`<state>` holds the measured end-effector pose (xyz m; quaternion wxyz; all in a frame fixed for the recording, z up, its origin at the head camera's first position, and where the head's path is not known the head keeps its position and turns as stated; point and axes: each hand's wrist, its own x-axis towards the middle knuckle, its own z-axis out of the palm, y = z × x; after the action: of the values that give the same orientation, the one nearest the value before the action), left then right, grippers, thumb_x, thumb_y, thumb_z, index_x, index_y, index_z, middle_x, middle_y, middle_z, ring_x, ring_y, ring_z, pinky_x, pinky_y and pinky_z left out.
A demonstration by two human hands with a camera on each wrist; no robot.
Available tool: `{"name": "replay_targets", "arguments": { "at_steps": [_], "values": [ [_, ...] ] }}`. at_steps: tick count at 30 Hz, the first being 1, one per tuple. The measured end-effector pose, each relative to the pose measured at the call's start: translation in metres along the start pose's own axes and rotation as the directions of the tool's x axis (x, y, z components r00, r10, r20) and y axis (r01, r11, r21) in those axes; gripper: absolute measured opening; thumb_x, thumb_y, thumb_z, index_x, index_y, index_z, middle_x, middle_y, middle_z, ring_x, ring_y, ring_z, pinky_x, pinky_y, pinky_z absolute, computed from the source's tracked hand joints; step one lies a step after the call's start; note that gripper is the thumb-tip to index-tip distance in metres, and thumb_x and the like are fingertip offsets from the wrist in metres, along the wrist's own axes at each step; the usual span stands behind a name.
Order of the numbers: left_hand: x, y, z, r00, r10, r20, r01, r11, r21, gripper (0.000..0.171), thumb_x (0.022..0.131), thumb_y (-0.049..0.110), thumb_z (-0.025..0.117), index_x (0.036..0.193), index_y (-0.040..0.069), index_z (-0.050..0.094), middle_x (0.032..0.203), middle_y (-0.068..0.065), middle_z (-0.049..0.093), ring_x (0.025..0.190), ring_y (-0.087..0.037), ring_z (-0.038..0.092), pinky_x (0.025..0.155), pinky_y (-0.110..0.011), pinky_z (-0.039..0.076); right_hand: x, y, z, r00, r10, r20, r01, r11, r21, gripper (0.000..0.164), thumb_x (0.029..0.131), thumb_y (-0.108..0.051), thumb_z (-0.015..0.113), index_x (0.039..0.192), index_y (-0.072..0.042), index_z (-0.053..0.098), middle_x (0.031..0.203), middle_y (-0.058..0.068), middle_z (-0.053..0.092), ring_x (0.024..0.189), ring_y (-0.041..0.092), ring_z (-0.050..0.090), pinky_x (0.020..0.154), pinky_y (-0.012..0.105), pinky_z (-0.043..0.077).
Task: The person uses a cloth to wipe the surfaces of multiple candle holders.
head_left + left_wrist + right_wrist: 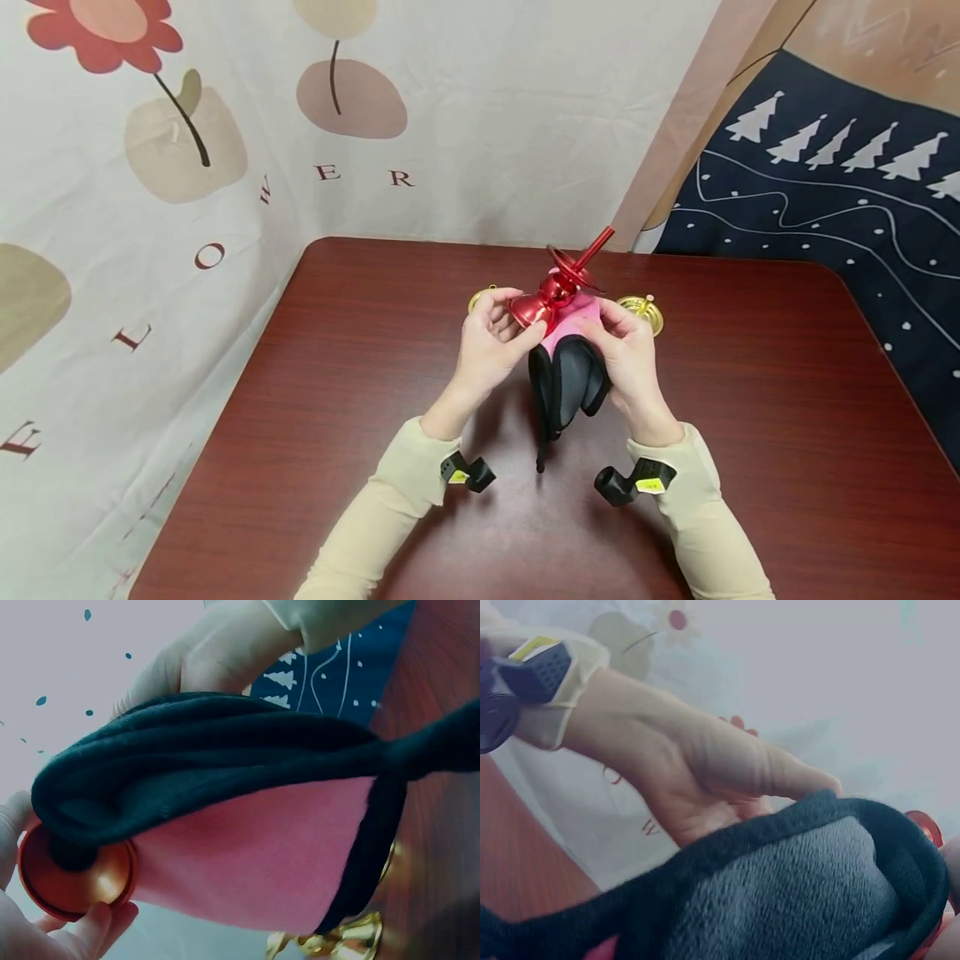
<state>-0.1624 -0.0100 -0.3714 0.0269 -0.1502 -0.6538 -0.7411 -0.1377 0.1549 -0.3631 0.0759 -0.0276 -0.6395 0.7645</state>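
Note:
A shiny red candlestick (534, 310), with a flared end, a round middle, a wide dish and a thin red rod, is tilted up to the right above the table. My left hand (491, 340) grips it by the flared end; the hollow underside of that end shows in the left wrist view (97, 881). A pink cloth (573, 321) with a folded black-and-grey side (780, 892) hangs against the candlestick. My right hand (632, 354) pinches this cloth at its right edge. The cloth hides part of the candlestick and some right-hand fingers.
Behind the hands, a gold holder (647, 312) stands at the right and another gold piece (480, 298) shows partly at the left. The brown table (337, 375) ends at a pale printed curtain (495, 150). Dark cloth with white trees (810, 217) hangs at right.

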Motion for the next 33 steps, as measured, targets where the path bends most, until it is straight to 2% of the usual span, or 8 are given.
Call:
{"name": "replay_targets", "arguments": {
  "at_steps": [4, 7, 10, 15, 20, 24, 28, 33],
  "values": [
    [0.001, 0.002, -0.002, 0.998, 0.050, 0.037, -0.055, 0.984, 0.172, 0.046, 0.075, -0.003, 0.071, 0.116, -0.005, 0.053, 0.112, -0.020, 0.060, 0.099, -0.028, 0.060, 0.086, -0.031, 0.050, -0.004, 0.001, 0.004, 0.993, -0.116, -0.011, 0.114, 0.989, -0.092, 0.023, 0.083, 0.007, 0.062, 0.105, 0.015, 0.060, 0.079, -0.006, 0.065, 0.073, 0.011, 0.055, 0.062, 0.018, 0.050],
    [0.001, 0.002, -0.004, 0.997, 0.071, 0.026, -0.075, 0.946, 0.314, 0.040, 0.075, 0.005, 0.075, 0.112, -0.001, 0.062, 0.106, -0.015, 0.064, 0.094, -0.025, 0.059, 0.079, -0.030, 0.052, -0.007, 0.000, 0.008, 0.985, -0.173, 0.005, 0.171, 0.972, -0.162, 0.025, 0.080, 0.009, 0.063, 0.104, 0.015, 0.060, 0.081, -0.006, 0.064, 0.074, 0.011, 0.055, 0.063, 0.017, 0.049],
    [0.001, 0.000, -0.006, 0.997, 0.071, 0.000, -0.066, 0.927, 0.370, 0.036, 0.076, 0.011, 0.076, 0.109, 0.002, 0.067, 0.103, -0.013, 0.067, 0.091, -0.024, 0.059, 0.074, -0.031, 0.052, -0.010, 0.000, 0.009, 0.978, -0.206, 0.025, 0.207, 0.953, -0.221, 0.026, 0.079, 0.008, 0.065, 0.105, 0.013, 0.062, 0.084, -0.006, 0.063, 0.077, 0.012, 0.055, 0.065, 0.017, 0.050],
    [0.002, -0.004, -0.008, 0.996, 0.071, -0.053, -0.050, 0.942, 0.331, 0.034, 0.076, 0.011, 0.076, 0.107, 0.002, 0.068, 0.100, -0.012, 0.067, 0.090, -0.024, 0.059, 0.073, -0.032, 0.053, -0.013, -0.001, 0.010, 0.971, -0.225, 0.079, 0.237, 0.947, -0.217, 0.027, 0.077, 0.012, 0.065, 0.104, 0.014, 0.062, 0.086, -0.008, 0.063, 0.076, 0.010, 0.056, 0.065, 0.017, 0.050],
    [0.006, -0.011, -0.010, 0.991, 0.080, -0.103, -0.061, 0.983, 0.175, 0.034, 0.075, 0.001, 0.074, 0.107, -0.004, 0.064, 0.102, -0.018, 0.064, 0.092, -0.025, 0.058, 0.081, -0.032, 0.052, -0.016, -0.005, 0.008, 0.971, -0.199, 0.129, 0.217, 0.966, -0.142, 0.030, 0.077, 0.014, 0.063, 0.108, 0.015, 0.060, 0.089, -0.006, 0.064, 0.078, 0.011, 0.057, 0.067, 0.018, 0.050],
    [0.007, -0.016, -0.015, 0.987, 0.041, -0.154, -0.026, 0.995, 0.100, 0.036, 0.075, -0.002, 0.073, 0.110, -0.004, 0.063, 0.105, -0.018, 0.065, 0.091, -0.021, 0.057, 0.082, -0.028, 0.050, -0.018, -0.009, 0.001, 0.982, -0.153, 0.113, 0.157, 0.987, -0.033, 0.030, 0.078, 0.016, 0.061, 0.103, 0.000, 0.069, 0.089, -0.001, 0.064, 0.077, 0.013, 0.055, 0.064, 0.019, 0.050],
    [0.008, -0.020, -0.025, 0.975, -0.010, -0.220, 0.029, 0.996, 0.084, 0.035, 0.075, -0.001, 0.074, 0.108, -0.003, 0.064, 0.099, -0.011, 0.067, 0.086, -0.014, 0.056, 0.077, -0.023, 0.047, -0.018, -0.011, -0.010, 0.988, -0.121, 0.099, 0.116, 0.992, 0.056, 0.037, 0.081, 0.015, 0.059, 0.098, -0.016, 0.072, 0.089, 0.001, 0.065, 0.077, 0.013, 0.055, 0.064, 0.020, 0.050],
    [0.010, -0.024, -0.039, 0.963, 0.005, -0.268, 0.013, 0.998, 0.063, 0.032, 0.073, -0.005, 0.074, 0.104, -0.007, 0.064, 0.087, 0.004, 0.065, 0.079, -0.011, 0.053, 0.071, -0.020, 0.044, -0.017, -0.014, -0.030, 0.992, -0.102, 0.078, 0.091, 0.987, 0.136, 0.031, 0.084, 0.011, 0.058, 0.101, -0.012, 0.072, 0.090, 0.001, 0.066, 0.078, 0.013, 0.056, 0.063, 0.019, 0.051]
  ]
}}
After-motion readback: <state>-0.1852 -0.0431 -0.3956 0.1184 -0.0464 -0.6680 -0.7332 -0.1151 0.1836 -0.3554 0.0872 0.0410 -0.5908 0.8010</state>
